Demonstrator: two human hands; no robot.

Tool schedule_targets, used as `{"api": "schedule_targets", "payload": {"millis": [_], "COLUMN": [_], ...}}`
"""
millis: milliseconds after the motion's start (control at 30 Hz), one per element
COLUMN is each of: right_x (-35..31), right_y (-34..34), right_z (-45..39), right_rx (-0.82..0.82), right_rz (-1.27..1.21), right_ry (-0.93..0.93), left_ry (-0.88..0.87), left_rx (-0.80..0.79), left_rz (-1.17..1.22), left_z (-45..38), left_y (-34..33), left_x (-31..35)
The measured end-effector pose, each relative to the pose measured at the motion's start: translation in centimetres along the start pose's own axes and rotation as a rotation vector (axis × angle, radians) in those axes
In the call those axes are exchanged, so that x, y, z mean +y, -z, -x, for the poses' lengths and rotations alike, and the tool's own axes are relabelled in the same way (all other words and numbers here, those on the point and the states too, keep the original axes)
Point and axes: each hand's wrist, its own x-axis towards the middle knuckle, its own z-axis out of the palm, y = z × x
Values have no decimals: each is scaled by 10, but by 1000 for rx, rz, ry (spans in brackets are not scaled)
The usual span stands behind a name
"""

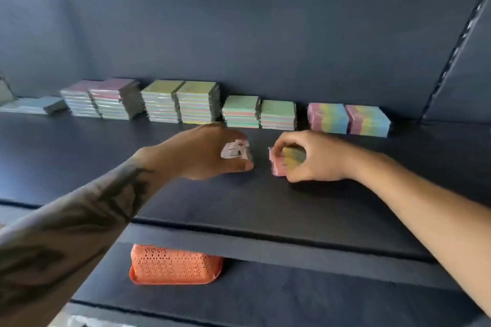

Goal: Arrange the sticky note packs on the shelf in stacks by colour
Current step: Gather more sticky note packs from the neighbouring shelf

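Head view is showing both hands working over the dark shelf [345, 194]. Left hand [210, 152], at 9 o'clock of the right, is gripping a blurred pack [235, 151] with a white printed face, fingers curled round it, just above the shelf. Right hand [310, 156] is pinching a pink-and-yellow pack [285, 160], which is resting on or just above the shelf; contact cannot be told. Along the back wall, at 12 o'clock of the hands, stacks are sitting in pairs: pink-topped [106, 99], yellow-green [183, 102], mint [259, 113], and pink-yellow-blue [348, 119]. A low grey pile [39, 106] is lying at the far left end. An orange basket [175, 264] is lying upside down on the lower shelf at 6 o'clock.
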Motion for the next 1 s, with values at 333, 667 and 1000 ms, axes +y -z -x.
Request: {"api": "schedule_targets", "payload": {"millis": [333, 667, 1000], "right_x": [-28, -37, -27], "right_y": [-8, -22, -31], "right_z": [-35, -64, -65], "right_rx": [76, 125, 230], "right_rz": [-26, 167, 112], "right_ry": [-75, 89, 162], "left_ry": [-229, -187, -248], "left_rx": [-111, -96, -33], "left_rz": [11, 290, 454], "left_z": [-43, -38, -38], "left_y": [-7, -6, -10], "left_x": [-44, -99, -95]}}
